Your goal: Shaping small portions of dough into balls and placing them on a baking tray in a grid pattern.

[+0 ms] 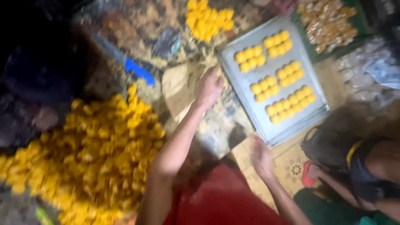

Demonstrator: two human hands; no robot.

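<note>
We see our left hand (208, 88) stretched forward, its grip loose around nothing we can make out, just beside the near left corner of the grey tray (310, 110). The rows of yellow pieces (288, 104) lie to its right, their lines slanting up and away. Our right hand (261, 156) hovers released below the tray's near edge; the big yellow heap (96, 154) sits left.

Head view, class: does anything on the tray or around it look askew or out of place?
The grey tray sits at a slant, and its yellow pieces lie in uneven clusters. The big yellow heap sprawls loosely. The picture is blurred, so finer detail is unclear.
</note>
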